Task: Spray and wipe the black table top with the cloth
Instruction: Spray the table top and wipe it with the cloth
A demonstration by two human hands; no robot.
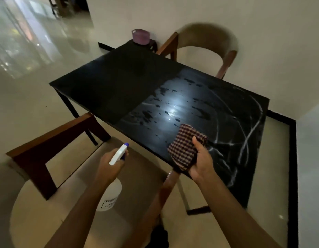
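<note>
the left hand (pixel 108 169) is gripping the spray bottle (pixel 118 154) by its neck, fingers curled round it, at seven o'clock off the black table top (pixel 110 83), above a chair (pixel 53 135). the right hand (pixel 199 161) is clutching the bunched checked cloth (pixel 183 145), thumb on top, over the table's five o'clock edge. wet droplets and streaks are shining across its right half. a purple basket (pixel 141 36) is sitting beyond the twelve o'clock corner.

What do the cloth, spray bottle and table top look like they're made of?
Cloth: soft woven fabric, probably cotton; checked weave, limp folds. Spray bottle: white plastic, translucent body. Table top: smooth black board, maybe laminate or stone; it mirrors a light.
</note>
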